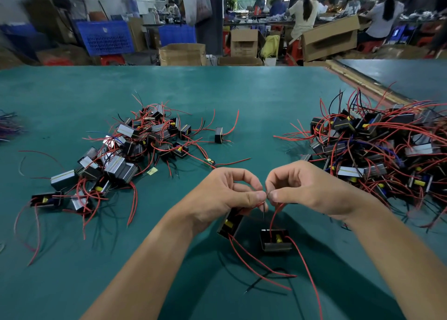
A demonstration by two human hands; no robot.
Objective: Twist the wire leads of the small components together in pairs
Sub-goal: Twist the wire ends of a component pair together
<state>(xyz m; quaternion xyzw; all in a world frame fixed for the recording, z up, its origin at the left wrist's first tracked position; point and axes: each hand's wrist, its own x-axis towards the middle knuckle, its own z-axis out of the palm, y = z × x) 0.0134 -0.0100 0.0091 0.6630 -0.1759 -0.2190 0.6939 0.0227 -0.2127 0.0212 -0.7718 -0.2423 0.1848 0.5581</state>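
- table mat (217, 89): plain teal-green
- leads (272, 217): mostly red (a few black or blue)
- components (275, 247): black bodies, yellow tape, silvery-grey faces
- crates (105, 37): blue, gridded

Where the left hand (227, 194) and right hand (304, 189) meet, thumb and forefinger tips pinch over the bare wire ends (262, 203), so whether those are twisted yet cannot be told. The left palm covers the top of one black transformer (229, 225). A red lead (312, 283) from the other transformer (275, 241) runs off the bottom edge, as do both forearms. The right-hand heap of transformers (377, 145) is cut by the right edge; a blurred bundle of purple wires (9, 126) is cut by the left. A tiny yellow part (210, 161) beyond the left knuckles is too small to name. The workers (304, 10) at the far benches are smeared.
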